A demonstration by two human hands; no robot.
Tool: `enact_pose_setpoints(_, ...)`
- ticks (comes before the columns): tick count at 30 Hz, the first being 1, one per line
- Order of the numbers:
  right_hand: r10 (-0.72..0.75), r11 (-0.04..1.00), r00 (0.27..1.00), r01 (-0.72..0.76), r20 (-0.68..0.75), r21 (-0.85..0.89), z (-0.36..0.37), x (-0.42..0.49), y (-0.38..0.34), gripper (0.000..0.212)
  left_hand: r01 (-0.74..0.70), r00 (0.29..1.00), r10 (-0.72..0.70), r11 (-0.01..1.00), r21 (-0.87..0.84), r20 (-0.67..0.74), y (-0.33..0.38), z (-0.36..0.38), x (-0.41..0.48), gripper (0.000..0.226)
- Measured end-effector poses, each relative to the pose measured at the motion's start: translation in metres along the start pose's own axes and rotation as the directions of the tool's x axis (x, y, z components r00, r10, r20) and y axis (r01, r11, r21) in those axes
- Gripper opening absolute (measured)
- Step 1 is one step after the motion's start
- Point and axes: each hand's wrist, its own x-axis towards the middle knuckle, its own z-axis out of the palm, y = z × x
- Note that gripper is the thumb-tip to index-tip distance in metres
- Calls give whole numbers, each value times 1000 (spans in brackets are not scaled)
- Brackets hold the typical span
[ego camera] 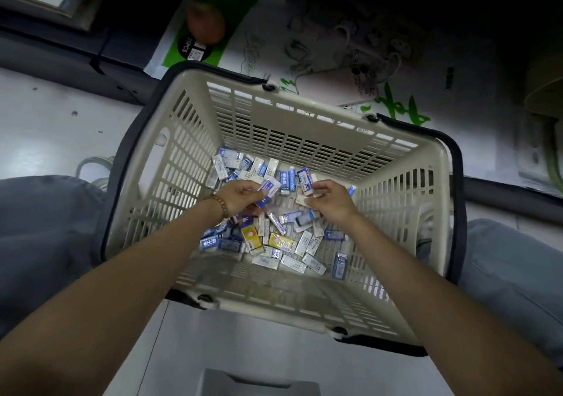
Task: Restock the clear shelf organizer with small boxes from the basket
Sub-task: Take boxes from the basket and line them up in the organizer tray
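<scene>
Curled fingers of the left hand [240, 195] gripping a small blue-and-white cardboard box [268, 193], right hand [330, 202] pinching a second white-and-blue box [307, 183], both inside the cream slatted plastic basket [304, 115], loose small boxes [274, 244] strewn across its floor

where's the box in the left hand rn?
Head view: the blue-and-white box is pinched in the left hand over the pile in the basket, just left of the right hand, which grips other boxes.
</scene>
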Motion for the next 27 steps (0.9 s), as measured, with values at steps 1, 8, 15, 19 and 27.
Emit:
enact_pose_setpoints(1, -4, 999, 994, 0, -109, -40, 0, 8, 3, 37, 22, 998, -25, 998, -57, -49, 0, -7, 2, 17)
enact_pose_setpoints(8, 89, 984, 975, -118, -206, -132, 29, 43, 4, 31, 43, 992, -54, 995, -94, -117, -6, -39, 4, 11)
enact_pose_setpoints(15, 5, 980, 970, -53, -241, -194, 36, 37, -3, 17, 74, 975, -138, 941, -329, -174, 1, -35, 5, 41)
enact_pose_setpoints(19, -117, 983, 974, 141, -194, 120, 24, 19, -36, 15, -8, 983, -44, 961, -276, -180, 17, -43, -1, 32)
enact_pose_setpoints(27, -261, 935, 935, 182, 242, 304, 21, -22, -115, 32, -45, 999, 44, 998, 49, 18, 64, -41, -46, 57)
